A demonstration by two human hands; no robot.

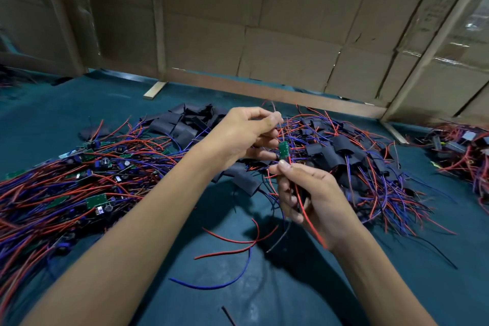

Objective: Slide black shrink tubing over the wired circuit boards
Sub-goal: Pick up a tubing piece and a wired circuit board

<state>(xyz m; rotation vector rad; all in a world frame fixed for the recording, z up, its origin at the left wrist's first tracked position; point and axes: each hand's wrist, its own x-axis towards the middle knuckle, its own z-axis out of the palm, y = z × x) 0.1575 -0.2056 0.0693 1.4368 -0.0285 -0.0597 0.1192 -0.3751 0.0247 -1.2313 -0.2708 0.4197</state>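
Observation:
A small green circuit board (pixel 283 150) hangs upright between my two hands above the dark green table (pixel 304 286). My left hand (pixel 246 132) pinches the wires rising from the board's top. My right hand (pixel 312 198) pinches the wires just below the board, and a red wire (pixel 308 216) runs down across its palm. Whether that hand also holds a black tube is hidden by the fingers. Loose flat pieces of black shrink tubing (pixel 185 122) lie in a heap behind my left hand.
Bare wired boards (pixel 87 182) with red and blue wires are piled at the left. Boards covered in black tubing (pixel 357 161) lie heaped at the right, with another pile (pixel 463 151) at the far right. Loose wire offcuts (pixel 232 243) lie near me. Cardboard walls (pixel 264 21) close the back.

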